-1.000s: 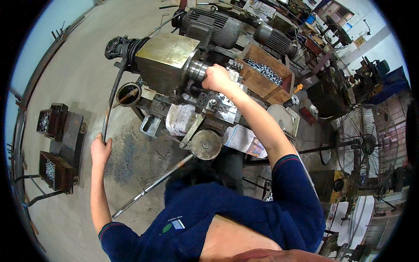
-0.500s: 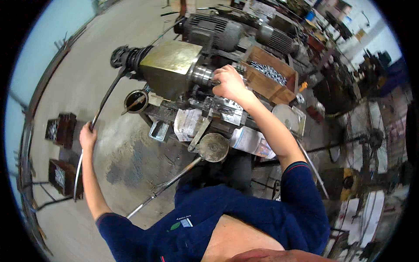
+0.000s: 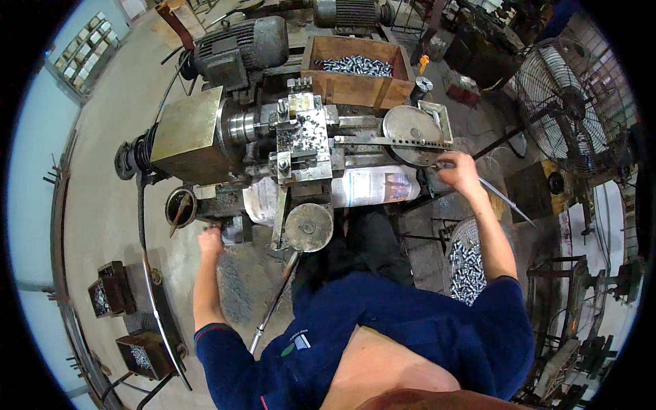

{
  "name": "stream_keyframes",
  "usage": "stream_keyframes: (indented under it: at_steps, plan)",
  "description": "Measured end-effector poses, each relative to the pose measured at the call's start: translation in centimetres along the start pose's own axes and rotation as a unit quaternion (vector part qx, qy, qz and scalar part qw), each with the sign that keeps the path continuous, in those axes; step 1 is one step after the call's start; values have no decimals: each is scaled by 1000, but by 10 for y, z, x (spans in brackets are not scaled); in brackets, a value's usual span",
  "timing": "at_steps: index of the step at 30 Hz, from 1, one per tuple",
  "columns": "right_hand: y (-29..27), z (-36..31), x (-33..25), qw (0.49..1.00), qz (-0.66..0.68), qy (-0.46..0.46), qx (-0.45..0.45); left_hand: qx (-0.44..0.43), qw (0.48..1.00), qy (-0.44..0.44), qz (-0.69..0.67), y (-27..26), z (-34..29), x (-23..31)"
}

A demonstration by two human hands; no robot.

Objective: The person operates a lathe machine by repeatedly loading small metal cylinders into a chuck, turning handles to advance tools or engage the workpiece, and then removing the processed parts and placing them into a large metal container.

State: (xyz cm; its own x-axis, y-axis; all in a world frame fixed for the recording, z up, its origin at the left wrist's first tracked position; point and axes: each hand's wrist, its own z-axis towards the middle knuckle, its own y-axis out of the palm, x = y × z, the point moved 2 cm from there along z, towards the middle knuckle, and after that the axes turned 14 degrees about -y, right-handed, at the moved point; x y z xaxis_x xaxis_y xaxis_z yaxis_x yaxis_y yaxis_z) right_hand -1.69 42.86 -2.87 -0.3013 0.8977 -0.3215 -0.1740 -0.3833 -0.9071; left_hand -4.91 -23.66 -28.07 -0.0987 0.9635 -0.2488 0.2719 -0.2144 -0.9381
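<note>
A small metal-turning lathe stands before me, with a brassy headstock cover [image 3: 188,126], a shiny spindle chuck [image 3: 240,127] and a chip-covered tool slide [image 3: 304,137]. My left hand [image 3: 211,240] is closed at the machine's front, beside a small metal tray [image 3: 236,229]; whatever its fingers hold is hidden. To the right, my right hand [image 3: 460,173] has curled fingers at the rim of a round metal plate [image 3: 412,130], near the end of a flat perforated bar [image 3: 389,141]. What they grip cannot be made out. A long lever rod [image 3: 152,290] hangs at the left, untouched.
Behind the lathe are an electric motor [image 3: 240,51] and a wooden box [image 3: 359,85] of small metal parts. A basket [image 3: 449,273] of similar parts sits below my right arm. A large fan [image 3: 567,102] stands at right; metal bins [image 3: 142,355] are at lower left.
My left hand has let go of the long lever rod and come in to the lathe's front. My right hand has left the spindle area for the round plate. The view has shifted.
</note>
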Motion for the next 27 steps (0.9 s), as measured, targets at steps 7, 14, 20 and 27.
stream_keyframes:
  at_steps: [7,14,20,27]
  plan:
    - [-1,-88,151,942,-216,248,-66,40,991,-90,-89,-39,-10,0]
    - [22,-154,202,884,-242,384,-109,-175,935,-46,-305,-61,-83,-14]
    - [60,-213,91,915,-220,322,-105,-260,803,79,-530,-155,-183,71]
    - [72,-218,-6,957,-13,285,-51,-301,859,95,-403,-161,-206,122]
